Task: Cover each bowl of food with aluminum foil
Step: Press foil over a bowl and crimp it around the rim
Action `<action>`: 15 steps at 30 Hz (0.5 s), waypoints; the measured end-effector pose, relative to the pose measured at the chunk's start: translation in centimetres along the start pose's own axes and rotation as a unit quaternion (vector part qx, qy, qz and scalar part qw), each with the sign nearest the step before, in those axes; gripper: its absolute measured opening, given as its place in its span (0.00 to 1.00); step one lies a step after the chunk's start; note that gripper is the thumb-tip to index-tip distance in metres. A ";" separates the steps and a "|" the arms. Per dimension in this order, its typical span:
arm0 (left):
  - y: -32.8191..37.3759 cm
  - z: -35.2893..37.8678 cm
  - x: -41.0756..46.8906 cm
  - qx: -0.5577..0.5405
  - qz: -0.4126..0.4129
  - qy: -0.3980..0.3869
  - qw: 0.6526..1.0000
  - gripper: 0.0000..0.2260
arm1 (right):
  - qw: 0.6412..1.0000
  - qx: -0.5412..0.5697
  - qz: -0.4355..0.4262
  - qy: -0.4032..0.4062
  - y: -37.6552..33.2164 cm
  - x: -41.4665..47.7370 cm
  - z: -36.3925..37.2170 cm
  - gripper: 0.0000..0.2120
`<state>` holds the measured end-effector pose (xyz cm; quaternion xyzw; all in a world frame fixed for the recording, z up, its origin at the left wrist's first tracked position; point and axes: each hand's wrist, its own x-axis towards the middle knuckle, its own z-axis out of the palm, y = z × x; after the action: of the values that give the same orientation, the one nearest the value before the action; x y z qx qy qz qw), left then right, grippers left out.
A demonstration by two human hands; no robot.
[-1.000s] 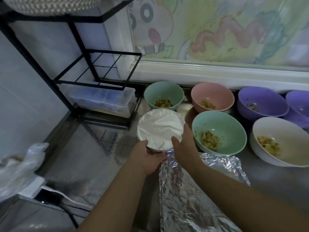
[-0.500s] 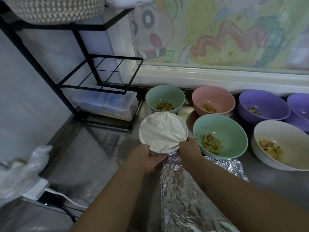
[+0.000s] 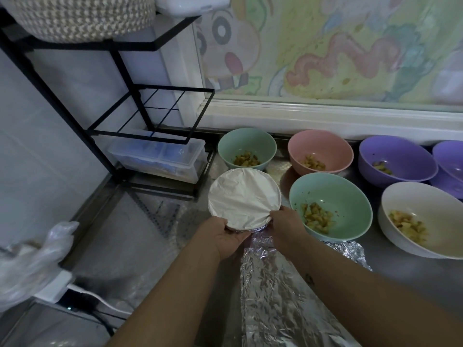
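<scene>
**Head view.** Looking down on a metal desk (image 3: 130, 236) set in a corner.

- **Centre:** foil-covered bowl (image 3: 244, 196), round, with a smooth, pale foil top. Standing on the desk just left of the large green bowl (image 3: 330, 194).
- **Hands:** left hand (image 3: 225, 234) at the near-left rim, fingers curled round the foil edge. Right hand (image 3: 285, 225) at the near-right rim, fingertips pinching the crimped foil there. Both hands grasping the covered bowl, neither released.
- **Near side:** crumpled foil sheet (image 3: 275, 296), flat on the desk, running from the foot of the covered bowl to the bottom edge, partly under the right forearm.
- **Uncovered bowls, each holding diced yellowish food:**
  - small green bowl (image 3: 246, 144), just beyond the covered one and close against its far rim
  - pink bowl (image 3: 320, 146), to the right of that
  - large green bowl, nearer than the pink
  - purple bowl (image 3: 395, 154), farther right
  - white bowl (image 3: 421, 204), near right, beside the large green
- **Right edge:** second purple bowl (image 3: 451, 159), cut off by the frame, contents not discernible.
- **Far left:** black wire rack (image 3: 150, 108), with a clear plastic box (image 3: 160, 156) at its base and a woven basket (image 3: 80, 18) on top.
- **Near left:** crumpled clear plastic (image 3: 32, 261), with a white plug (image 3: 57, 284) and cable just beside it.
- **Behind the bowls:** white sill (image 3: 325, 118) below a pastel painted picture (image 3: 325, 46).
</scene>
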<state>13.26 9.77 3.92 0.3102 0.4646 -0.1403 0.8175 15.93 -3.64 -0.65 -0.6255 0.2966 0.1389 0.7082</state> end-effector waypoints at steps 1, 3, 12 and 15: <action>0.0 0.0 0.0 0.005 -0.001 0.002 1.000 0.18 | 1.000 -0.002 0.002 -0.004 0.2 -0.1 -0.3 0.15; 0.1 -0.3 0.3 0.026 0.001 0.008 1.000 0.18 | 1.000 0.002 0.015 -0.003 0.9 -0.7 -0.8 0.11; 0.6 -0.7 1.3 0.070 0.024 0.017 0.997 0.18 | 0.996 0.065 0.063 -0.021 1.8 -0.9 -0.5 0.03; 0.5 -0.4 1.0 0.077 0.026 0.013 0.997 0.19 | 0.994 0.077 0.064 -0.034 1.3 -1.0 -0.5 0.04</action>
<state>13.79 10.44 3.10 0.3855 0.4548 -0.1505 0.7886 14.26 -3.69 -1.12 -0.5435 0.3214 0.1818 0.7539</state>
